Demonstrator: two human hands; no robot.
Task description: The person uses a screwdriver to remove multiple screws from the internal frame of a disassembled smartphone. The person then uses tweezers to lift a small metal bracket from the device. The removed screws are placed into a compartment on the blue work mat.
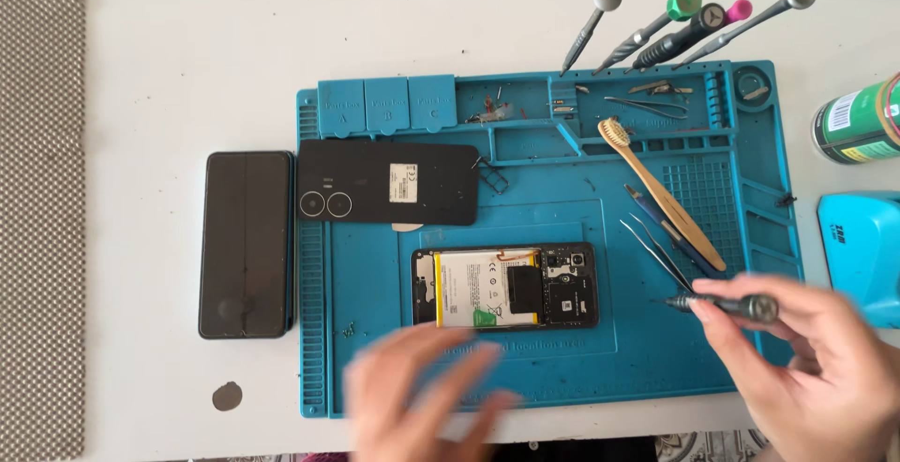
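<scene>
phone (pixel 504 286) lying open, back cover (pixel 387 183) off beside it | right hand (pixel 825 368) is gripping screwdriver (pixel 727 306); left hand (pixel 417 401) is blurring, grip unclear | inside parts staying in

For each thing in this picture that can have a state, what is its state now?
Opened phone: back removed, battery and boards exposed, flat on the blue mat.
Back cover: detached, lying above the phone.
Black phone: off the mat, screen dark.
Screwdriver: held in the right hand, tip pointing left.
Left hand: blurred, empty as far as visible.
Bamboo brush: lying unused.
</scene>
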